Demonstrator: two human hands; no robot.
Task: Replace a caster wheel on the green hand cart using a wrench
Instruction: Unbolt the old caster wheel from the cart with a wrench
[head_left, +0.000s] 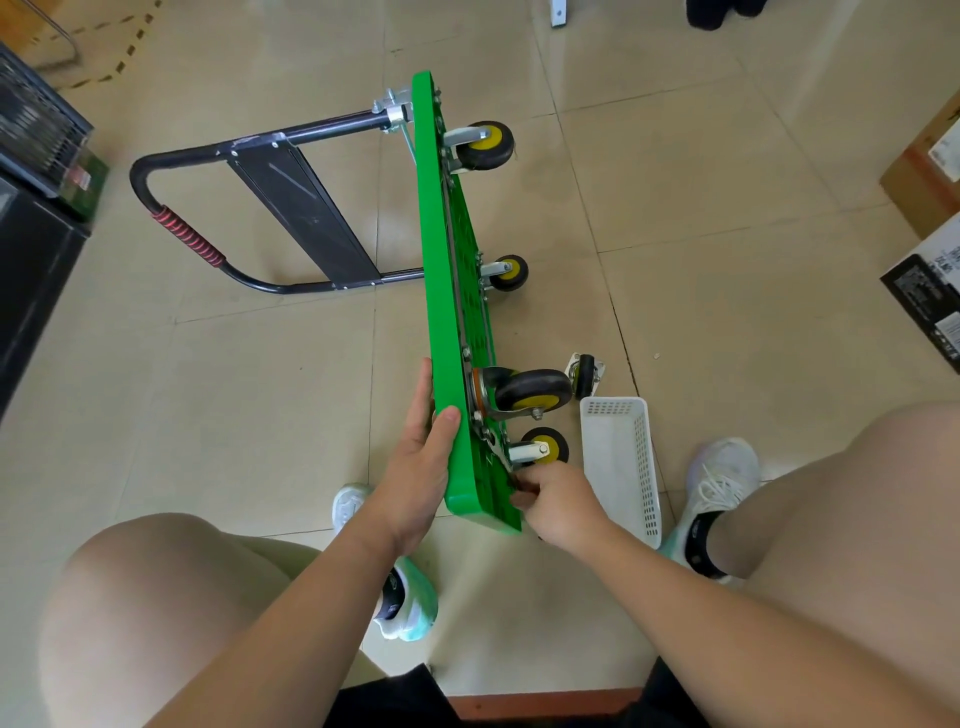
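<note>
The green hand cart (441, 260) stands on its long edge on the tiled floor, with its black handle (187, 239) folded out to the left. Its underside faces right and shows several yellow-hubbed casters. My left hand (415, 467) grips the near upper edge of the deck, thumb hooked over it. My right hand (556, 499) is curled at the mounting plate of the nearest caster (545, 447), pinching a slim silver tool that looks like the wrench (501, 457); its head is hidden. A larger caster (535, 389) sits just above. A loose caster (587, 374) lies on the floor.
A white perforated basket (623, 457) lies on the floor right of the cart, by my right foot. Cardboard boxes (924, 197) stand at the right edge and a black cabinet (31, 270) at the left. My knees and shoes frame the near end.
</note>
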